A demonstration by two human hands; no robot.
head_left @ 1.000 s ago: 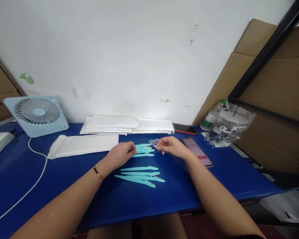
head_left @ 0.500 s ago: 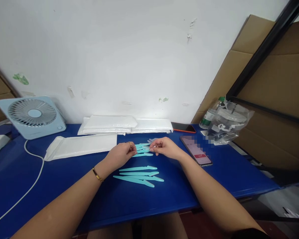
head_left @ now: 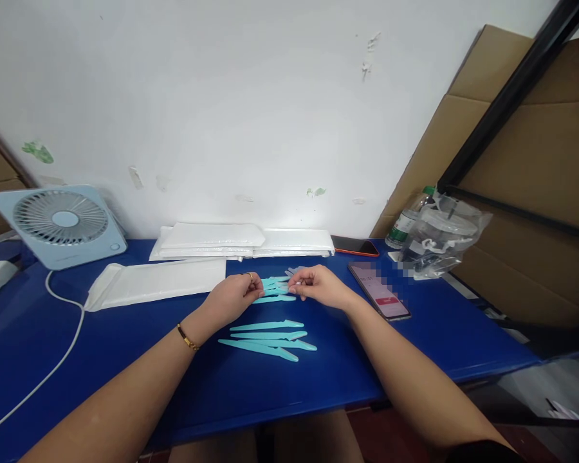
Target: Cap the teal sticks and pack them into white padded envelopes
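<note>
A slim turquoise tool (head_left: 275, 289) sits pinched in the left hand (head_left: 234, 297), its far end at the fingertips of the right hand (head_left: 322, 284). More turquoise tools (head_left: 280, 298) lie flat around the grip; four others (head_left: 266, 335) fan out nearer the person; small translucent pieces (head_left: 294, 271) lie just beyond the right fingertips

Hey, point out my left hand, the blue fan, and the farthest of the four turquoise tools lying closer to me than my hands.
Left hand (head_left: 232, 298): head view, back of the hand.
Blue fan (head_left: 65, 219): head view, middle hub.
Turquoise tool (head_left: 265, 326): head view, middle of its length.
</note>
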